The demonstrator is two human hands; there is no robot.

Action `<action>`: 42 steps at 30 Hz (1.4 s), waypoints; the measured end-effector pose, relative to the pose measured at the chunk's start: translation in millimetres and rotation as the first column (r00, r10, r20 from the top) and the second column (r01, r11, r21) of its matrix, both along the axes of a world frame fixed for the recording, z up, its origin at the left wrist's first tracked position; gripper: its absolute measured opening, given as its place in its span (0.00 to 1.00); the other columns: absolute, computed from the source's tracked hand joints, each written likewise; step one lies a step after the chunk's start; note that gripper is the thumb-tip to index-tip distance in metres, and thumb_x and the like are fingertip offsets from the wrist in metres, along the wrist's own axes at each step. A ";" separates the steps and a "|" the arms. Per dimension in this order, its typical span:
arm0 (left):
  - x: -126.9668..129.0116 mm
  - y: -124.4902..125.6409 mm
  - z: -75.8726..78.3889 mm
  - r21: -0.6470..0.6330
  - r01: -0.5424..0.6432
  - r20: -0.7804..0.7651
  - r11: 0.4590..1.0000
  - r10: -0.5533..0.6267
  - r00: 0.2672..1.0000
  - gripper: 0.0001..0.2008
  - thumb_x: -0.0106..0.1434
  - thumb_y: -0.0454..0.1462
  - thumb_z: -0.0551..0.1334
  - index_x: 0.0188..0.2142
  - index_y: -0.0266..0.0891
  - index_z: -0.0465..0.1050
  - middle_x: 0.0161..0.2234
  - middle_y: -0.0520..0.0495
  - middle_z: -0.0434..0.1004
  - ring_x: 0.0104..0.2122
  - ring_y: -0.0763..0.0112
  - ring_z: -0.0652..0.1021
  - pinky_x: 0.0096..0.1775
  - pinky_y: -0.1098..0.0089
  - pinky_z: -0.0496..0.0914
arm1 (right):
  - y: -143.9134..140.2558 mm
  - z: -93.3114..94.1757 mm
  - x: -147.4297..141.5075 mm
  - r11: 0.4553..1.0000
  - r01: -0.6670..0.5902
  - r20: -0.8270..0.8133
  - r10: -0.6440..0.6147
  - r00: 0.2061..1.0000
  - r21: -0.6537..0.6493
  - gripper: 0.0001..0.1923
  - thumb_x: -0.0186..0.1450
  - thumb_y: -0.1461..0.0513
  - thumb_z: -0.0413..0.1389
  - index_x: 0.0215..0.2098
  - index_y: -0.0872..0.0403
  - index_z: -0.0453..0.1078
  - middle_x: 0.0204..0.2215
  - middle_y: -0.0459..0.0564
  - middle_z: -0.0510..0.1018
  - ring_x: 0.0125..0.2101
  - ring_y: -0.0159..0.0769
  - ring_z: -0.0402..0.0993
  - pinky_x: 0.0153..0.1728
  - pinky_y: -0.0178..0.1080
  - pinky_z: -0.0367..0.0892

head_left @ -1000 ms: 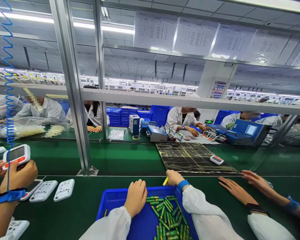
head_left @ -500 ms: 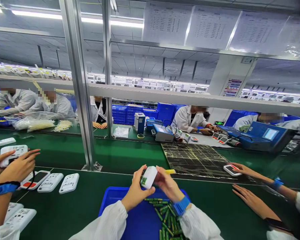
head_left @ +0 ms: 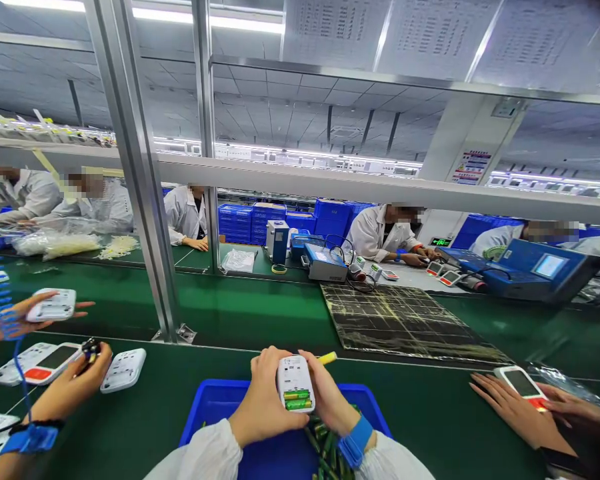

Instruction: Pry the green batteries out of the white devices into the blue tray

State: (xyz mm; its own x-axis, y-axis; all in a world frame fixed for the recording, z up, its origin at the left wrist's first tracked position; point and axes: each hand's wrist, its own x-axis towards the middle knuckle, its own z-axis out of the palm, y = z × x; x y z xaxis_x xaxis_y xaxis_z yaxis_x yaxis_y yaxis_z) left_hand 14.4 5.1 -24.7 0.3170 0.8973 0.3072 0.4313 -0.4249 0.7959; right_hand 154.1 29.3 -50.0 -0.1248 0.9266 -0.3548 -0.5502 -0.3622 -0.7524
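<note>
My left hand (head_left: 263,400) and my right hand (head_left: 330,400) together hold a small white device (head_left: 295,383) upright, back side toward me, above a blue tray (head_left: 207,413). Its open compartment shows green batteries. A yellow marker (head_left: 327,358) sticks out from between my right fingers. More green batteries (head_left: 325,450) lie loose in the tray under my right wrist, which wears a blue strap (head_left: 355,441).
A co-worker's hands at left hold a white device (head_left: 55,305) and a tool, with more white devices (head_left: 124,370) on the green belt. Another co-worker's hands at right hold a device (head_left: 523,385). A metal post (head_left: 145,200), a taped black mat (head_left: 405,320) and blue test equipment (head_left: 535,267) stand beyond.
One second ago both hands were at the tray with no device; then they lifted a white device, and now it is turned upright with its battery compartment facing me.
</note>
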 end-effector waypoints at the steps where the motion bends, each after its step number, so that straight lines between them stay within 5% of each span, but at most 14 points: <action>1: -0.6 -0.6 2.5 0.074 -0.004 -0.082 0.997 0.010 0.997 0.32 0.36 0.34 0.69 0.43 0.42 0.63 0.41 0.47 0.66 0.43 0.59 0.67 0.46 0.58 0.60 | 1.0 0.1 4.0 0.997 0.070 0.101 -0.072 0.992 0.031 0.16 0.54 0.49 0.59 0.26 0.55 0.68 0.18 0.45 0.73 0.18 0.33 0.68 0.18 0.33 0.61; 6: -4.9 1.8 5.8 0.233 0.028 -0.259 0.972 0.034 0.965 0.30 0.36 0.36 0.67 0.42 0.41 0.62 0.39 0.48 0.66 0.40 0.59 0.65 0.46 0.57 0.55 | -6.8 13.4 23.1 0.867 0.298 0.275 -0.423 0.863 0.400 0.19 0.54 0.48 0.61 0.24 0.55 0.69 0.12 0.37 0.59 0.13 0.24 0.50 0.13 0.29 0.44; 14: -7.0 5.8 -0.4 0.284 0.026 -0.305 0.958 0.065 0.950 0.29 0.34 0.39 0.67 0.39 0.39 0.62 0.37 0.49 0.65 0.38 0.62 0.64 0.45 0.58 0.54 | -36.8 12.4 -3.9 0.881 -0.018 0.328 -0.157 0.932 0.473 0.23 0.57 0.49 0.59 0.19 0.52 0.54 0.08 0.36 0.58 0.10 0.22 0.47 0.14 0.30 0.42; 32: -5.1 1.7 -0.4 0.268 0.016 -0.336 0.963 0.078 0.939 0.26 0.33 0.40 0.66 0.35 0.40 0.63 0.36 0.50 0.66 0.37 0.63 0.65 0.44 0.57 0.53 | -41.1 17.1 -8.6 0.881 -0.121 0.491 -0.137 0.860 0.457 0.21 0.61 0.47 0.53 0.21 0.50 0.53 0.08 0.37 0.60 0.11 0.26 0.53 0.16 0.31 0.49; 34: -4.7 0.2 1.4 0.280 0.022 -0.359 0.960 0.083 0.930 0.24 0.34 0.41 0.66 0.34 0.40 0.63 0.36 0.49 0.66 0.36 0.63 0.65 0.43 0.57 0.53 | -44.3 21.4 -9.0 0.847 -0.176 0.608 -0.201 0.768 0.502 0.19 0.64 0.50 0.49 0.20 0.50 0.53 0.10 0.38 0.60 0.12 0.27 0.55 0.18 0.32 0.51; 37: -3.2 -2.4 2.7 0.324 0.058 -0.423 0.944 0.090 0.902 0.19 0.40 0.43 0.64 0.32 0.41 0.64 0.35 0.48 0.67 0.36 0.62 0.65 0.42 0.55 0.53 | -53.8 27.6 -12.8 0.722 -0.341 0.773 -0.420 0.475 0.602 0.18 0.67 0.57 0.45 0.20 0.51 0.54 0.13 0.42 0.63 0.15 0.29 0.59 0.20 0.33 0.50; 40: 0.6 -5.9 0.2 0.376 0.130 -0.489 0.917 0.078 0.869 0.14 0.46 0.44 0.61 0.31 0.41 0.64 0.33 0.49 0.68 0.36 0.63 0.65 0.43 0.52 0.52 | -65.8 25.9 -21.6 0.555 -0.531 0.713 -0.686 0.143 0.640 0.14 0.65 0.64 0.43 0.22 0.53 0.59 0.16 0.46 0.70 0.17 0.32 0.64 0.21 0.36 0.48; 42: 3.2 -8.9 -2.5 0.397 0.171 -0.536 0.902 0.076 0.841 0.13 0.49 0.45 0.59 0.31 0.41 0.63 0.32 0.49 0.67 0.35 0.63 0.65 0.45 0.50 0.51 | -71.2 20.8 -27.4 0.493 -0.604 0.606 -0.795 -0.020 0.626 0.10 0.61 0.67 0.44 0.26 0.54 0.64 0.17 0.49 0.73 0.17 0.35 0.66 0.22 0.38 0.47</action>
State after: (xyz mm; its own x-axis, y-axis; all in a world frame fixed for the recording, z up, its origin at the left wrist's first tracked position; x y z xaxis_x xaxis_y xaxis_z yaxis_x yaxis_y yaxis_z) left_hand 17.5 -3.8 -27.1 0.5782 0.7024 0.4152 0.6986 -0.6890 0.1929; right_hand 126.7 -41.9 -29.2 -0.2751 0.6814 0.6783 0.8291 0.5253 -0.1915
